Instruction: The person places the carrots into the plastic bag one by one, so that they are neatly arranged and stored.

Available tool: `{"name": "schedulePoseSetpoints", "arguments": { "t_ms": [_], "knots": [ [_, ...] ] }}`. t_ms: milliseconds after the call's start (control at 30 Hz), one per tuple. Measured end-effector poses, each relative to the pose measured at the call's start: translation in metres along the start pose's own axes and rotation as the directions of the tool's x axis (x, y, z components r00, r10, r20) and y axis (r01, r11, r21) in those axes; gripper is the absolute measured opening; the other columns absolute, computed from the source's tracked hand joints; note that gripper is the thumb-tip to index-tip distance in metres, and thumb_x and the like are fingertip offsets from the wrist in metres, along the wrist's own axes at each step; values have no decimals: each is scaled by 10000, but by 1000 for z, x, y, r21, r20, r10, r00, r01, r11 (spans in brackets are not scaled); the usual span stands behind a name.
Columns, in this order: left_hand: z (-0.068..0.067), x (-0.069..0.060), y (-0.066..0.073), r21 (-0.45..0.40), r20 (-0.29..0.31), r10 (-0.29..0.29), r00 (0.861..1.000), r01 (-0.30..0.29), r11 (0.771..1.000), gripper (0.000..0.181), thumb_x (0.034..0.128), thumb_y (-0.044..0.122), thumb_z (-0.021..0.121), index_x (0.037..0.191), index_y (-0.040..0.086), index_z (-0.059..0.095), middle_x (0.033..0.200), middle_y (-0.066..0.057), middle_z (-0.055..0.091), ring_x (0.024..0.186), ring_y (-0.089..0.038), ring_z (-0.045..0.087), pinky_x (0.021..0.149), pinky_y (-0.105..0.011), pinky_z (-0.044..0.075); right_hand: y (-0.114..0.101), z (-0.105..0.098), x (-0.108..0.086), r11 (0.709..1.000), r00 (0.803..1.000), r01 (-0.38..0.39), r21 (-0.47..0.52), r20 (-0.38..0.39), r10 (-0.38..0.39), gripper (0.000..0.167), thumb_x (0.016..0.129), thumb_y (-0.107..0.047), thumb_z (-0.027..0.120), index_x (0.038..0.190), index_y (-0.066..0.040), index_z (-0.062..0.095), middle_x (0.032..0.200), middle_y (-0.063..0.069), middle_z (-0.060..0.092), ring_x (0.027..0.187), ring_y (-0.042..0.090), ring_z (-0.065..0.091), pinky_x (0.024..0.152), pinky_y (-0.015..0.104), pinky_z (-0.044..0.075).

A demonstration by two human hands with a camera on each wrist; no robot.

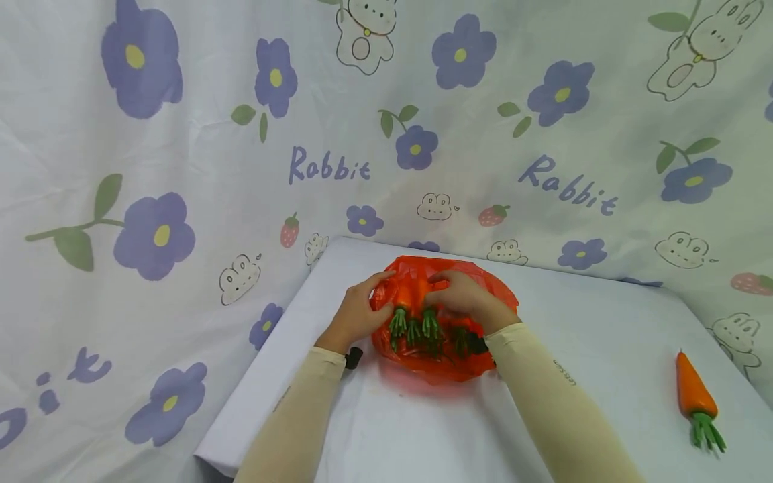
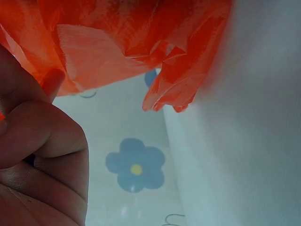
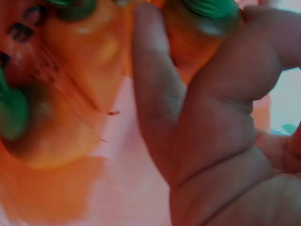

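Observation:
A crumpled red plastic bag [image 1: 504, 292] lies open on the white table, and several orange carrots [image 1: 403, 295] with green tops rest in it. My left hand [image 1: 356, 315] grips the bag's left side, with its thumb beside the leftmost carrot; curled fingers and hanging red plastic [image 2: 178, 70] show in the left wrist view. Inside the bag, my right hand [image 1: 465, 295] holds a carrot [image 3: 202, 37] between thumb and fingers. Two more carrots lie near that hand in the right wrist view. The carrots' tips are partly hidden by the hands and plastic.
A single carrot [image 1: 694, 389] lies apart on the right of the white table [image 1: 580, 335]. Behind the table hangs a white cloth [image 1: 362, 121] printed with purple flowers and rabbits. The table's left edge runs just beyond my left forearm.

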State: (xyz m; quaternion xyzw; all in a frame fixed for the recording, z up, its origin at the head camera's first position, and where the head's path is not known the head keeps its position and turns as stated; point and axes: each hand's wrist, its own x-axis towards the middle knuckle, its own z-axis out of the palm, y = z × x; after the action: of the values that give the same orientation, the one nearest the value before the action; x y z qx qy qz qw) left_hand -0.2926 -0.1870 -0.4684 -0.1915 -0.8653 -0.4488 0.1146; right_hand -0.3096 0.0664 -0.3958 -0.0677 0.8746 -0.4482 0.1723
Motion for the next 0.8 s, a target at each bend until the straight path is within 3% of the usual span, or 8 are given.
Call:
{"name": "schedulePoseSetpoints", "arguments": {
  "t_ms": [133, 367, 500, 800],
  "knots": [
    [-1, 1, 1, 2, -2, 14, 1000, -14, 1000, 643, 915, 253, 694, 1539, 286, 543, 1517, -16, 570, 1363, -291, 561, 1058, -555, 504, 10, 6, 6, 995, 999, 9, 99, -33, -6, 697, 896, -289, 829, 1503, -118, 532, 1377, 139, 571, 854, 381, 716, 784, 436, 633],
    [0, 2, 0, 1, 0, 4, 1000, -4, 1000, 645, 922, 255, 687, 1549, 270, 536, 1521, -11, 569, 1369, -278, 559, 1058, -539, 507, 19, 14, 10, 984, 999, 22, 175, -47, -14, 713, 901, -297, 852, 1513, -138, 523, 1185, 165, 672, 886, 394, 744, 772, 430, 631],
    [1, 1, -1, -1, 5, -3, 1000, 3, 1000, 649, 920, 242, 693, 1548, 285, 536, 1521, 0, 567, 1374, -265, 555, 1063, -532, 505, 24, 17, 11, 988, 998, 29, 150, -54, -21, 722, 890, -332, 865, 1506, -133, 543, 1236, 157, 651, 890, 349, 746, 805, 423, 629],
    [2, 2, -2, -4, 8, 10, 1000, -10, 1000, 650, 923, 240, 703, 1546, 303, 533, 1527, 1, 562, 1377, -273, 553, 1056, -539, 508, 29, 18, 16, 1000, 993, 15, -6, -115, -16, 828, 835, -480, 884, 1493, -109, 546, 1286, 129, 628, 914, 289, 710, 830, 409, 626]
  ]
}}
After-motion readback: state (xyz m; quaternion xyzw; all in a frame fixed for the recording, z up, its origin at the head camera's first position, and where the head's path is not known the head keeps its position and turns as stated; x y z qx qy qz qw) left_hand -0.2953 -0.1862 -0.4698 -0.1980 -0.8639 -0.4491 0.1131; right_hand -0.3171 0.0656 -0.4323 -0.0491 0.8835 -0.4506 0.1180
